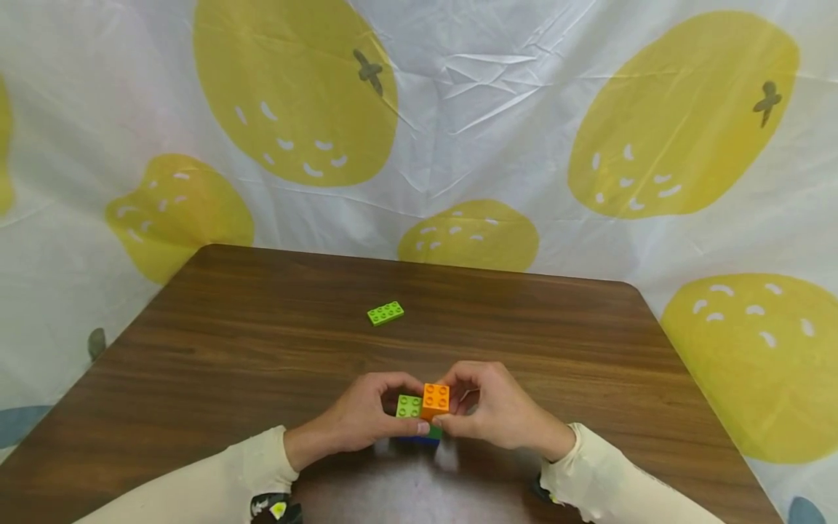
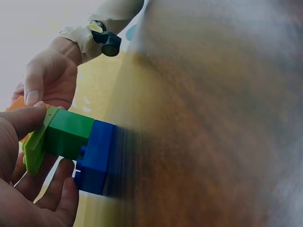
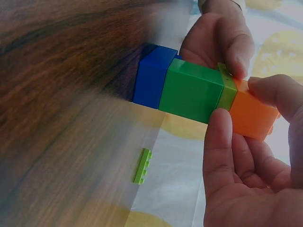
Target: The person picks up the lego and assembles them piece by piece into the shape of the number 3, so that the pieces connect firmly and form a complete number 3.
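A small stack of toy bricks stands on the table between the hands. At its bottom is a blue brick (image 3: 151, 80), and a green brick (image 3: 190, 90) sits on it. Above them lies a lime green studded plate (image 1: 407, 406), with its left part jutting past the green brick. An orange brick (image 1: 435, 400) is on top at the plate's right end. The left hand (image 1: 356, 416) holds the plate, thumb at the near edge and fingers behind. The right hand (image 1: 503, 407) pinches the orange brick, one finger touching the plate's edge in the right wrist view.
Farther back on the brown wooden table (image 1: 275, 327) lies another lime green plate (image 1: 386, 313), studs up. A white curtain (image 1: 471, 160) with yellow fruit prints hangs behind the table and along its sides.
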Action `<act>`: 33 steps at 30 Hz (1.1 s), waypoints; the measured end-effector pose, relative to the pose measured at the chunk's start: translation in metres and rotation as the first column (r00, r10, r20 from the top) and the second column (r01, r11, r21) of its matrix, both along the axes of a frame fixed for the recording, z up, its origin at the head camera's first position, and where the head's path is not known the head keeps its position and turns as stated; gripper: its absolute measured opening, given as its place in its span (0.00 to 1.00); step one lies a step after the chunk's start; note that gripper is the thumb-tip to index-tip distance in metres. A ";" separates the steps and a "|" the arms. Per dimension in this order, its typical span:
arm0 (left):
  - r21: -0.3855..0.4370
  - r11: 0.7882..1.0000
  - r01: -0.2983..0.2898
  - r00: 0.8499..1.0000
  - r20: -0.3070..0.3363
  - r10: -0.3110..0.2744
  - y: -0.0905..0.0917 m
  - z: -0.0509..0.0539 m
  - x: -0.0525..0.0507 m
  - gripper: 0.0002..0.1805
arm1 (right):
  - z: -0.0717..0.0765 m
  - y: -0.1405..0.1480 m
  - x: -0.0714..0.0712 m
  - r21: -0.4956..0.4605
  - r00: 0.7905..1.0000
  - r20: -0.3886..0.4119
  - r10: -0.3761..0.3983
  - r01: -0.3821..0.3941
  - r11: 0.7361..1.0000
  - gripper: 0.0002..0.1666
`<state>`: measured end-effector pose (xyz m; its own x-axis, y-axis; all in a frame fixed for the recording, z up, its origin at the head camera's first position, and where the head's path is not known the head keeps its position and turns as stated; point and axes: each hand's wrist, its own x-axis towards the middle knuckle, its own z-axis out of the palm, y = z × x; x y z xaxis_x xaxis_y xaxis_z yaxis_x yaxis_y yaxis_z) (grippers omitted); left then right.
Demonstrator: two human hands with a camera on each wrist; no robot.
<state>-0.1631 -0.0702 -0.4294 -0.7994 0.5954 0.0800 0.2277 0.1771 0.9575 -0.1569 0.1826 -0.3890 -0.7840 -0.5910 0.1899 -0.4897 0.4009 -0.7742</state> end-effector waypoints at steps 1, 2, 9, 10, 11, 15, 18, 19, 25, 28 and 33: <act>-0.001 1.000 -0.001 1.000 -0.002 0.001 0.000 0.000 0.000 0.22 | 0.000 0.000 0.000 0.002 1.000 0.002 -0.002 0.002 1.000 0.16; -0.004 1.000 -0.001 1.000 -0.005 0.001 0.000 0.000 0.000 0.22 | 0.000 0.000 0.000 0.004 1.000 0.005 -0.004 0.004 1.000 0.16; -0.022 1.000 -0.012 1.000 -0.019 0.012 0.001 0.000 0.001 0.22 | -0.002 0.000 0.001 0.003 1.000 0.014 -0.014 0.014 1.000 0.17; -0.025 1.000 -0.015 1.000 -0.019 0.015 0.001 0.001 0.001 0.22 | -0.002 0.000 0.000 0.001 1.000 0.014 -0.013 0.013 1.000 0.17; -0.031 0.999 -0.018 1.000 -0.020 0.018 0.001 0.001 0.001 0.22 | -0.003 0.000 0.000 -0.002 1.000 0.016 -0.012 0.012 1.000 0.17; -0.055 0.998 -0.026 0.999 -0.022 0.024 0.001 0.001 0.002 0.23 | -0.005 0.000 0.000 -0.015 1.000 0.020 -0.002 0.003 1.000 0.17; -0.066 0.997 -0.026 0.999 -0.021 0.025 0.001 0.002 0.002 0.22 | -0.004 0.001 -0.001 -0.017 1.000 0.014 0.010 -0.010 1.000 0.17; -0.066 0.998 -0.025 1.000 -0.021 0.024 0.000 0.002 0.002 0.22 | -0.004 0.001 -0.001 -0.016 1.000 0.011 0.015 -0.015 1.000 0.17; -0.074 0.997 -0.019 0.999 -0.039 0.016 0.000 0.002 0.000 0.21 | -0.002 0.002 -0.003 -0.021 0.999 -0.005 0.037 -0.037 0.999 0.16; -0.080 0.997 -0.020 0.998 -0.054 0.015 0.000 0.002 0.000 0.21 | 0.000 0.002 -0.004 -0.024 0.999 -0.017 0.039 -0.039 0.999 0.14; -0.079 0.997 -0.013 0.998 -0.067 0.007 0.000 0.001 -0.001 0.21 | 0.005 0.000 -0.008 -0.047 0.998 -0.053 0.024 -0.026 0.999 0.09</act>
<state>-0.1645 -0.0707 -0.4280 -0.7998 0.5941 0.0863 0.2887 0.2546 0.9229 -0.1645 0.1828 -0.3836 -0.7573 -0.5996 0.2589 -0.5398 0.3515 -0.7649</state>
